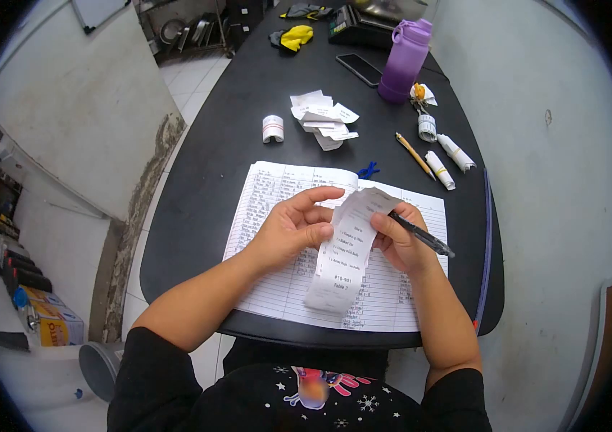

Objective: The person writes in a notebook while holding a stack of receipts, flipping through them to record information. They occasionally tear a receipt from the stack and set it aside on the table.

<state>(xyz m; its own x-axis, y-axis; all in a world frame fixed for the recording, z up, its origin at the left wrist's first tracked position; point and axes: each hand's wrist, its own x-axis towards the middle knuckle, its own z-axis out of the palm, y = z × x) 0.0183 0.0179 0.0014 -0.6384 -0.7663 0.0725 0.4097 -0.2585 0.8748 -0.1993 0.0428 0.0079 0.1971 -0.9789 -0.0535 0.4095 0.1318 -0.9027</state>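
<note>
Printed paper slips (342, 266) hang over an open lined notebook (263, 209) full of handwriting. My right hand (403, 241) pinches the top of the slips between thumb and fingers, and also holds a black pen (428, 239) that points down to the right. At the left edge of the slips is my left hand (298, 223), its fingers curled and its thumb touching or very near the paper. Whether it grips the slips is hard to make out.
Past the notebook lie a pile of slips (324, 119), a small paper roll (273, 129), a brown pen (415, 155) and rolled papers (440, 170). Farther back are a phone (359, 69), a purple bottle (404, 61) and yellow-grey gloves (293, 38). A wall (543, 180) runs along the right.
</note>
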